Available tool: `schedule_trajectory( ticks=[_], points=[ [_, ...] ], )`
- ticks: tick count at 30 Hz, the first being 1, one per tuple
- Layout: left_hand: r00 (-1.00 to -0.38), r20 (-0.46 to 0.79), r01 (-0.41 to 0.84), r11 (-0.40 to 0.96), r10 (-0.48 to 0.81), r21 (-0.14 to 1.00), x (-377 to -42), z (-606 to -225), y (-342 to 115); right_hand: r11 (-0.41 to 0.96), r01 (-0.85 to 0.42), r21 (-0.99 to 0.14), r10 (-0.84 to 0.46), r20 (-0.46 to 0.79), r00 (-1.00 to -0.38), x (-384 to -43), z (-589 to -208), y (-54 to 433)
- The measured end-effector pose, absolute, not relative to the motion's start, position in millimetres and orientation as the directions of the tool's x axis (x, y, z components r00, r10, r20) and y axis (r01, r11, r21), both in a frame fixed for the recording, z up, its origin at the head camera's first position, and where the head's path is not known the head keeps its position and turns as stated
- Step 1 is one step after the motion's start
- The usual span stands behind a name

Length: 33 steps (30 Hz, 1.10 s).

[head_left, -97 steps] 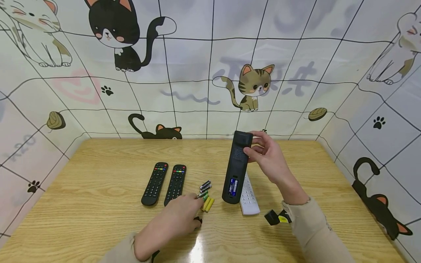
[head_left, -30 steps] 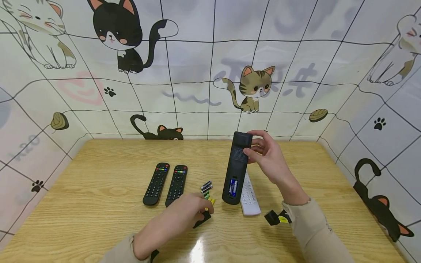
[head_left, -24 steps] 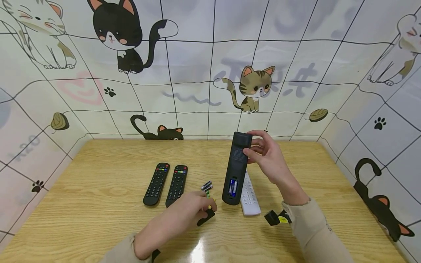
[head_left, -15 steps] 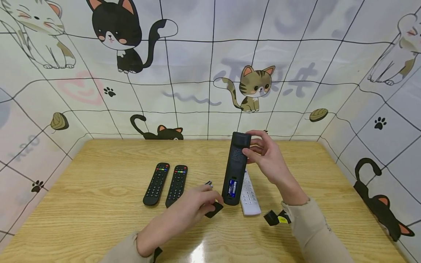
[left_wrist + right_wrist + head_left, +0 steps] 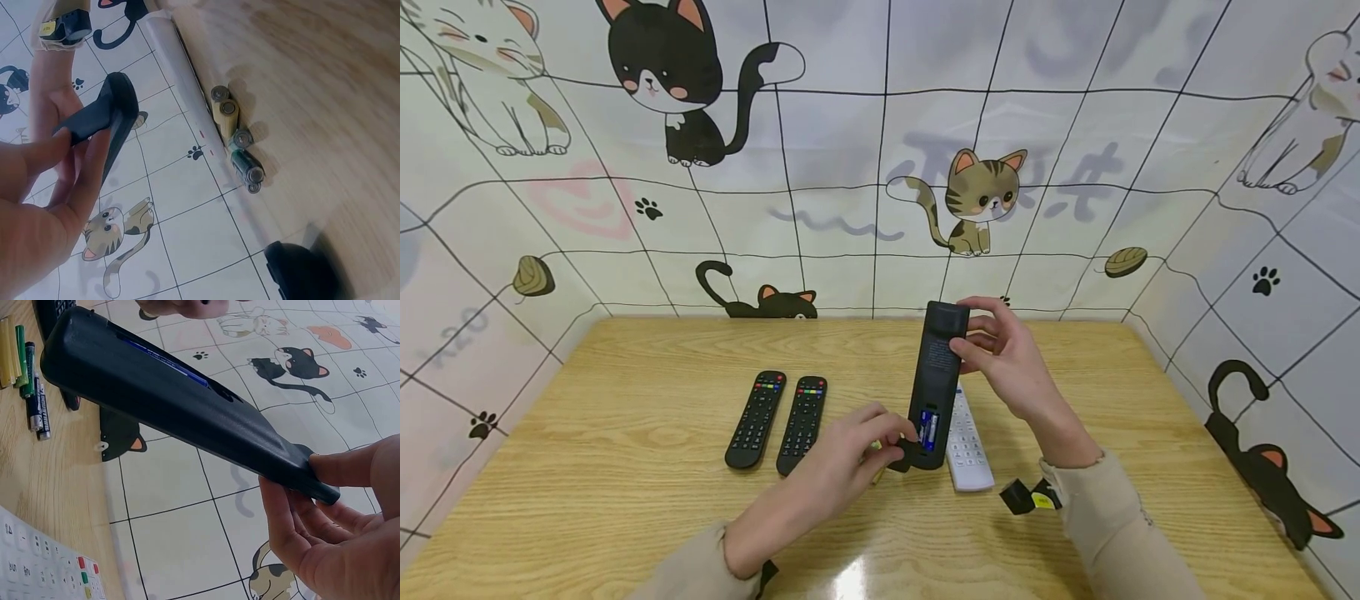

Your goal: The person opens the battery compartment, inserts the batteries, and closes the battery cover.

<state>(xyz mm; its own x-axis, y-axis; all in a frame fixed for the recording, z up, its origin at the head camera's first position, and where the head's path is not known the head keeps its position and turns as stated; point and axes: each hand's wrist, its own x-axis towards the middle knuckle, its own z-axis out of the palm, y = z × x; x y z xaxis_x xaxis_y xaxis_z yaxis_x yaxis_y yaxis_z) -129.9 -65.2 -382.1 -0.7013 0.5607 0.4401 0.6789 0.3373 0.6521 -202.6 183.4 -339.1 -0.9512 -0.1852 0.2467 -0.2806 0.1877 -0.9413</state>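
Observation:
My right hand (image 5: pixel 1011 367) grips the top end of a black remote control (image 5: pixel 938 358), holding it up with its back facing me. Two blue batteries (image 5: pixel 929 430) lie in its uncovered battery compartment near the lower end. Between thumb and fingers, my left hand (image 5: pixel 842 458) pinches a small black battery cover (image 5: pixel 901 458), right at the lower left edge of the remote. The left wrist view shows this cover (image 5: pixel 92 122) overlapping the remote's end. In the right wrist view the remote (image 5: pixel 181 419) slants across, thumb on one face and fingers on the other.
Two black remotes, one (image 5: pixel 756 421) left of the other (image 5: pixel 803 423), lie on the wooden table (image 5: pixel 647 400). A white remote (image 5: pixel 972 450) lies behind the held one. Several loose batteries (image 5: pixel 28 369), yellow, green and dark, sit together, mostly hidden by my left hand in the head view.
My left hand has left the loose batteries, picked up the battery cover, and carried it up and right to the remote. The right hand's remote has shifted slightly left.

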Motion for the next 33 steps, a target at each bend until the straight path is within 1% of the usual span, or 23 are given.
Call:
schedule_trajectory(
  ticks=[4,14,26,33],
  points=[
    [-0.716,0.447,0.663,0.323,0.536,0.675,-130.2,-382.0,-62.0,0.183,-0.282,-0.942,-0.192,0.247,-0.95,-202.3,-339.4,181.8],
    [-0.714,0.487,0.663,0.262,0.503,0.702,-130.1,-382.8,-53.0,0.169,-0.281,-0.945,-0.202,0.246,-0.948,-201.9,-339.3,178.7],
    [-0.74,0.474,0.644,0.3,0.478,0.703,-131.2,-383.5,-47.7,0.186,-0.277,-0.943,-0.209,0.237,-0.949,-201.6,-338.1,177.0],
    [-0.693,0.528,0.708,0.321,0.491,0.629,-133.5,-384.0,-46.0,0.183,-0.278,-0.943,-0.212,0.238,-0.948,-201.4,-338.2,176.0]
  ],
)
